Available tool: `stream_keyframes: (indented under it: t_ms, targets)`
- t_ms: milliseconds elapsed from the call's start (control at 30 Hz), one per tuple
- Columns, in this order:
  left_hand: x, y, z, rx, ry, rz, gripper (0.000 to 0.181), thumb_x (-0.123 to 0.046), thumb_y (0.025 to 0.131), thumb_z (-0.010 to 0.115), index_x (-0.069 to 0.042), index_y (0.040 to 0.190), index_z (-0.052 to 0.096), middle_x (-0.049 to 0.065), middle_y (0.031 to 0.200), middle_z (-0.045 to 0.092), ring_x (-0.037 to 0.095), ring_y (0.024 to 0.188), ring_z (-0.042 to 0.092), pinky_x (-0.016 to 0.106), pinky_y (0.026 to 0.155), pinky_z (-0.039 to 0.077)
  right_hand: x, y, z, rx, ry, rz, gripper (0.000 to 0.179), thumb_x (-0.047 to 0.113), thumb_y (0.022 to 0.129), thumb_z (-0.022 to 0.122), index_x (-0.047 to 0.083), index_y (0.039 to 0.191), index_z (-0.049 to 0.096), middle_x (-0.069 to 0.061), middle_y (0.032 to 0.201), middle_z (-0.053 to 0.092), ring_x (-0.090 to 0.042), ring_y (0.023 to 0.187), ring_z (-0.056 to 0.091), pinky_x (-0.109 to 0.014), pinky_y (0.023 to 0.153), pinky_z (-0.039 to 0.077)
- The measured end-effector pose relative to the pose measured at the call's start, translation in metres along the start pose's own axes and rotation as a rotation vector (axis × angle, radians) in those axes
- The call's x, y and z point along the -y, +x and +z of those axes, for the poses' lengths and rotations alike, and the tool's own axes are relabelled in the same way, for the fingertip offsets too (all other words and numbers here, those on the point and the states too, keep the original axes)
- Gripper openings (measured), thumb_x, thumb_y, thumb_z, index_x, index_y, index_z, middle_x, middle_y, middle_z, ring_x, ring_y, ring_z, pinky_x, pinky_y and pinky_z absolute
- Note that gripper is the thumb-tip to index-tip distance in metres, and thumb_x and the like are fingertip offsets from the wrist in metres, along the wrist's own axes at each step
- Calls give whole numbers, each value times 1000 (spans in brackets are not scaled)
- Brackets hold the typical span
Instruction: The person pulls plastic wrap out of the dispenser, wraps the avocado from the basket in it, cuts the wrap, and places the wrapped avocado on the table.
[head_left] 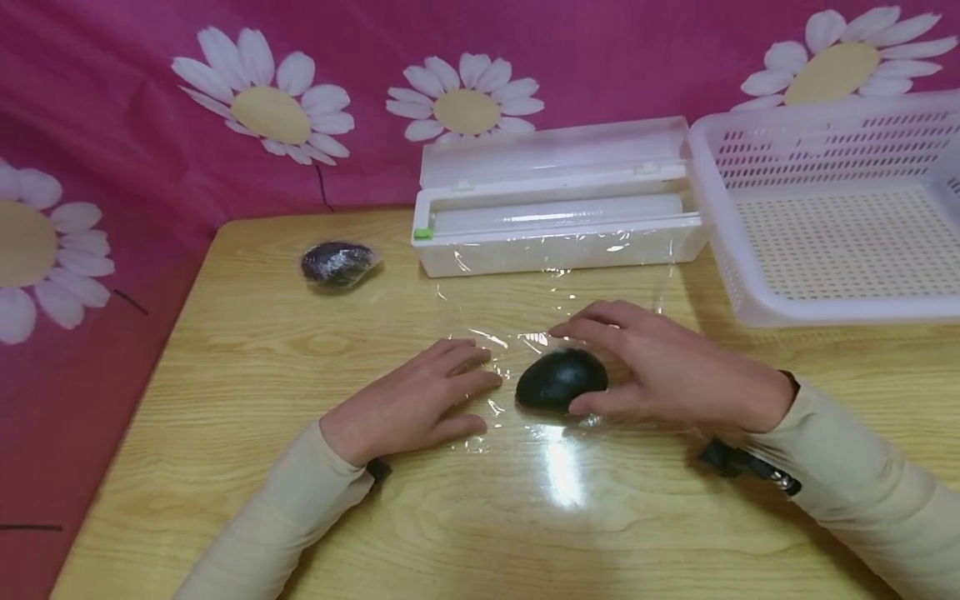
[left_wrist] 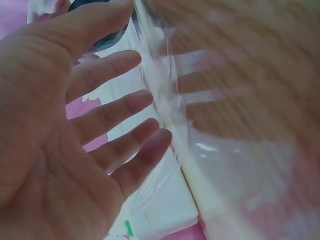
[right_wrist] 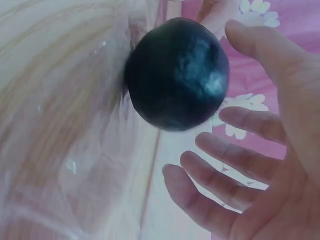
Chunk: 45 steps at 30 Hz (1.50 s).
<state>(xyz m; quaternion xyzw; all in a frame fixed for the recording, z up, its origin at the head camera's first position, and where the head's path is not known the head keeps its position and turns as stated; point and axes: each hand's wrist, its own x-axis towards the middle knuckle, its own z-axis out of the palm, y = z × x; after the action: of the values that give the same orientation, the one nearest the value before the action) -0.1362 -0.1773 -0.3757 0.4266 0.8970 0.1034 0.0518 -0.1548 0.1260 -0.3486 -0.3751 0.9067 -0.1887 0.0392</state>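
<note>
A dark, egg-shaped avocado (head_left: 561,381) lies on a sheet of clear cling film (head_left: 491,408) spread over the table. My right hand (head_left: 667,367) is just to its right, fingers spread around it. The right wrist view shows a gap between these fingers and the avocado (right_wrist: 177,75). To the left of the avocado is my left hand (head_left: 416,400), palm facing it, fingers loosely extended at the film's left side. In the left wrist view the fingertips of the left hand (left_wrist: 75,110) come right at the film and hold nothing.
Behind the hands stands an open white cling film box (head_left: 555,250) with its roll inside, the film running from it toward me. A film-wrapped dark fruit (head_left: 339,265) sits at the back left. At the right is a white plastic basket (head_left: 847,312), near the flowered pink cloth (head_left: 615,58).
</note>
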Motion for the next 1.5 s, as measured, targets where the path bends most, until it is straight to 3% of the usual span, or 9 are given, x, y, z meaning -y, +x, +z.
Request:
stream_keyframes:
  t_ms: [167, 300, 433, 533, 667, 800, 933, 1200, 1500]
  targets:
    - [-2, 1, -2, -58, 19, 22, 42, -40, 92, 64, -18, 128, 62, 7, 137, 58, 27, 137, 46, 38, 118, 35, -6, -11, -8, -37, -19, 36, 63, 60, 84, 65, 23, 134, 54, 1, 131, 59, -13, 101, 65, -41, 89, 55]
    - [-5, -1, -5, -114, 37, 32, 37, -37, 91, 66, -18, 123, 66, 4, 131, 62, 24, 131, 49, 35, 115, 39, -12, -19, -11, -117, -35, -34, 31, 35, 87, 72, 18, 110, 63, 3, 105, 69, -5, 78, 67, -29, 71, 57]
    - [-9, -4, -6, -131, 42, 34, 33, -38, 92, 65, -19, 118, 68, -1, 121, 66, 18, 119, 54, 31, 107, 45, -17, -28, -14, -139, -40, -76, 12, 22, 84, 75, 23, 90, 65, 14, 83, 65, 2, 71, 59, -20, 63, 51]
    - [-13, -8, -6, -85, 16, 29, 32, -43, 90, 67, -20, 111, 70, -5, 108, 66, 10, 102, 57, 27, 95, 51, -19, -35, -15, -80, -49, -85, 15, 26, 82, 76, 32, 86, 63, 22, 79, 58, 5, 68, 52, -16, 61, 47]
    - [-16, -12, -3, 41, -44, 9, 36, -52, 81, 72, -21, 100, 68, -10, 94, 62, 4, 82, 53, 22, 80, 51, -21, -43, -11, 64, -31, -86, 19, 40, 80, 78, 35, 84, 60, 23, 77, 53, 7, 67, 49, -15, 61, 45]
    - [-16, -14, -1, 147, -81, -29, 39, -53, 75, 76, -21, 94, 64, -12, 88, 57, 4, 77, 47, 19, 75, 48, -23, -48, -5, 175, -42, -77, 30, 53, 73, 78, 34, 83, 57, 20, 77, 49, 6, 68, 44, -17, 61, 42]
    - [-15, -17, 0, 166, -105, -32, 32, -47, 77, 77, -20, 91, 65, -11, 85, 56, 3, 75, 46, 19, 73, 47, -28, -51, 1, 219, -75, -95, 31, 46, 69, 82, 34, 85, 58, 20, 80, 48, 3, 72, 42, -18, 63, 41]
    - [-11, -27, 0, 98, -105, 19, 7, -26, 92, 66, -21, 87, 66, -13, 87, 60, -1, 81, 55, 19, 79, 51, -38, -56, 9, 144, -54, -234, 32, 4, 74, 74, 31, 82, 60, 21, 81, 54, 2, 79, 50, -19, 66, 47]
    - [-13, -28, -2, 130, -114, -35, 22, -39, 87, 71, -20, 97, 68, -10, 92, 62, 2, 80, 56, 21, 80, 52, -39, -62, 8, 68, -55, -252, 32, 1, 77, 72, 30, 84, 60, 20, 79, 53, 7, 75, 49, -16, 62, 46]
